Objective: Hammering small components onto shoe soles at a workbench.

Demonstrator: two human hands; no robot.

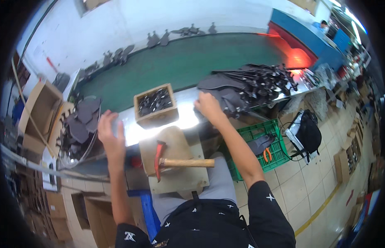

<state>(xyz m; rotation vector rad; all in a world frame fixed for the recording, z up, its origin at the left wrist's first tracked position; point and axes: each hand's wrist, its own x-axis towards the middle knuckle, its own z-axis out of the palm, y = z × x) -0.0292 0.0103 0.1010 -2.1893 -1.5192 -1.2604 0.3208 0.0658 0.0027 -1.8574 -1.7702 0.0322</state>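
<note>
My left hand (111, 136) is raised beside a pile of dark grey flat pieces (83, 120), its thumb and fingers apart and nothing in them. On the other side, my right hand (210, 108) is closed at the near left edge of a larger heap of dark grey flat pieces (225, 89); what its curled fingers hold, if anything, is hidden. Between the hands stands a wooden box (156, 118) full of small dark metal parts. A hammer (184, 163) with a red head and wooden handle lies on a board (176, 184) over my lap.
A green conveyor belt (167, 62) runs behind the metal ledge, toward a red-lit blue machine (300, 33). More grey pieces (159, 38) lean on the wall. At right are a green crate (242, 134) with orange-handled pliers (267, 155) and a black backpack (309, 132). Cardboard boxes (41, 107) stand left.
</note>
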